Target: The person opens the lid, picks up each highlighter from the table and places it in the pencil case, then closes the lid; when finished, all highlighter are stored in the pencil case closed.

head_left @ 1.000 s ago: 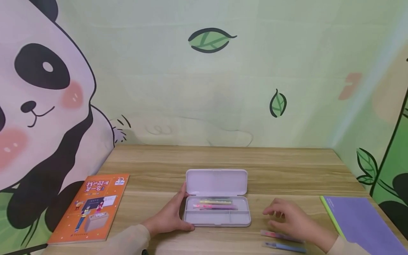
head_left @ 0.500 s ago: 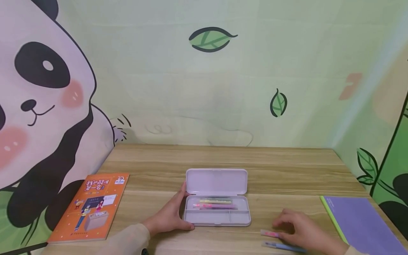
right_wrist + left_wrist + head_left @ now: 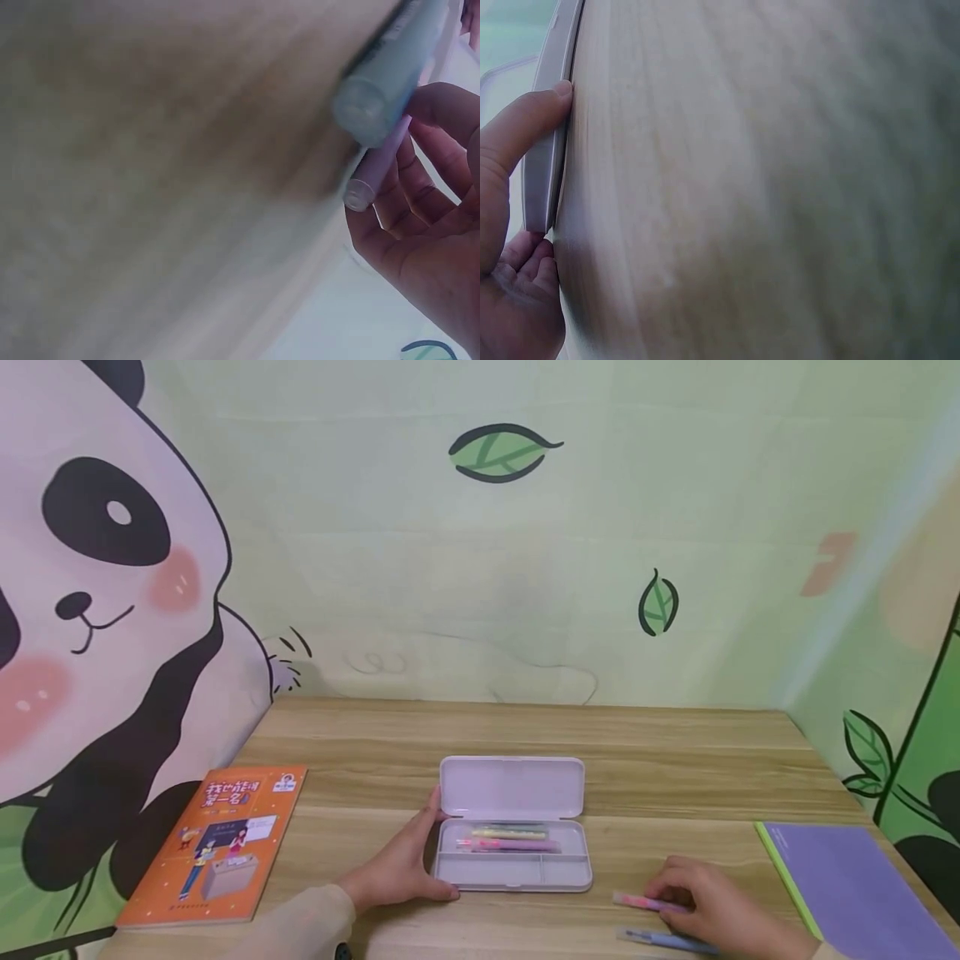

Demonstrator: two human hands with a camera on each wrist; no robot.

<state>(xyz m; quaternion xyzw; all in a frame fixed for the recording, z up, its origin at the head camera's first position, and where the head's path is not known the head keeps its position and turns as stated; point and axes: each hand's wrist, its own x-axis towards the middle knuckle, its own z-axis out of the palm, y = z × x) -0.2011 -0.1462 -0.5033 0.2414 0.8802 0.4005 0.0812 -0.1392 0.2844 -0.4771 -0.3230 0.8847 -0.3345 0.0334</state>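
An open white pencil case (image 3: pixel 487 875) stands on the table with its lid raised at the back. Several pens (image 3: pixel 510 843), yellow and pink among them, lie in its rear compartment. My left hand (image 3: pixel 401 868) grips the case's left end, the thumb (image 3: pixel 532 120) along its front side and the other fingers round the end. Right of the case, my right hand (image 3: pixel 705 897) pinches a pink pen (image 3: pixel 637 902) between thumb and fingers, low over the table. In front of it lies a blue pen (image 3: pixel 667 941), which looms large in the right wrist view.
An orange book (image 3: pixel 217 852) lies at the left of the wooden table (image 3: pixel 360 735). At the right is a purple notebook (image 3: pixel 862 885) with a green edge. A panda-printed wall covering (image 3: pixel 375 527) rises behind.
My right hand has come down and slightly right onto the pink pen and now pinches it; the pen's tip has risen a little. My left hand stays on the pencil case.
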